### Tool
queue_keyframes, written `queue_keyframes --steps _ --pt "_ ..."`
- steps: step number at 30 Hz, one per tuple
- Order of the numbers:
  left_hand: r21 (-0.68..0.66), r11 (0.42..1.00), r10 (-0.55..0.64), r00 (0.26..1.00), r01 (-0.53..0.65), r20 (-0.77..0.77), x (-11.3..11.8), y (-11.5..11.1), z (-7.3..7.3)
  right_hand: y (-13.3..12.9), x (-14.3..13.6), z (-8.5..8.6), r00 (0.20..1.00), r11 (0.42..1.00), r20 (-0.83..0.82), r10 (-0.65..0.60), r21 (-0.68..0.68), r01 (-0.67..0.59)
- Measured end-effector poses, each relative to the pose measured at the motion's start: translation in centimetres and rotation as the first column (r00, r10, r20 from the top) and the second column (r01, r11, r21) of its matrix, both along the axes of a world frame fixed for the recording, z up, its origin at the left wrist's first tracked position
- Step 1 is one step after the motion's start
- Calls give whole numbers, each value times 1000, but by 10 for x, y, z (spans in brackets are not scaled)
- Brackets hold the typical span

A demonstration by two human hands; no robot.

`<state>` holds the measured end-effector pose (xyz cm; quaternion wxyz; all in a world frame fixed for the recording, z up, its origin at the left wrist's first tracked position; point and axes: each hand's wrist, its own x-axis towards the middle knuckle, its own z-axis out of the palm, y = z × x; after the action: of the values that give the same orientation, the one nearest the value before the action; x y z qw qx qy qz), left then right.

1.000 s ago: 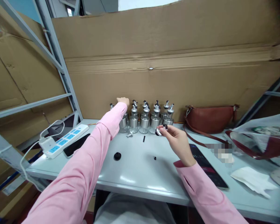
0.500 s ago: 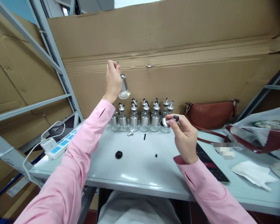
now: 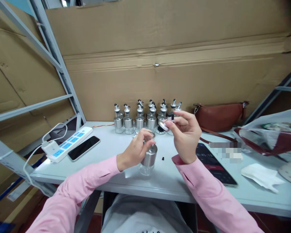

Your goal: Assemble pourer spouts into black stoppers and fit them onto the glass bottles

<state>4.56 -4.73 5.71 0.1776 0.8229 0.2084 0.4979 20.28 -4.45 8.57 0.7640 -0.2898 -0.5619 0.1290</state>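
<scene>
My left hand (image 3: 137,149) grips the neck of a glass bottle (image 3: 150,158) with a metal sleeve around its body. The bottle has no top on it and leans slightly, close to the table's front edge. Up and to the right, my right hand (image 3: 186,134) pinches a silver pour spout (image 3: 163,125) with a black stopper, held apart from the bottle's mouth. A small black cap (image 3: 163,158) lies on the table right of the bottle. Behind the hands stand several matching bottles (image 3: 128,124) fitted with spouts.
On the left are a power strip (image 3: 70,144) and a phone (image 3: 84,148). A tablet (image 3: 217,168) showing a timer lies to the right, near a brown bag (image 3: 219,118), a plastic bag (image 3: 274,136) and a white tissue (image 3: 262,177). Cardboard (image 3: 172,32) walls the back.
My left hand has come down and toward me, bringing the bottle from above the back row to the table front. My right hand has shifted slightly left with the spout.
</scene>
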Motion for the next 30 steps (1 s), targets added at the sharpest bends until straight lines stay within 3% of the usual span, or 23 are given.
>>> queue_keyframes --steps 4,9,18,30 --pt "-54 997 -53 995 58 79 0 8 -17 -1 -7 1 997 998 46 62 15 -62" --pt "-86 986 -125 973 143 192 2 12 -29 -1 -11 1 989 997 137 49 49 -57" --pt "-103 969 -206 963 226 173 0 11 -30 -6 -9 0 907 999 421 -10 50 -13" --pt "-71 986 -140 978 152 152 0 12 -33 -4 -10 2 870 999 493 -19 38 0"
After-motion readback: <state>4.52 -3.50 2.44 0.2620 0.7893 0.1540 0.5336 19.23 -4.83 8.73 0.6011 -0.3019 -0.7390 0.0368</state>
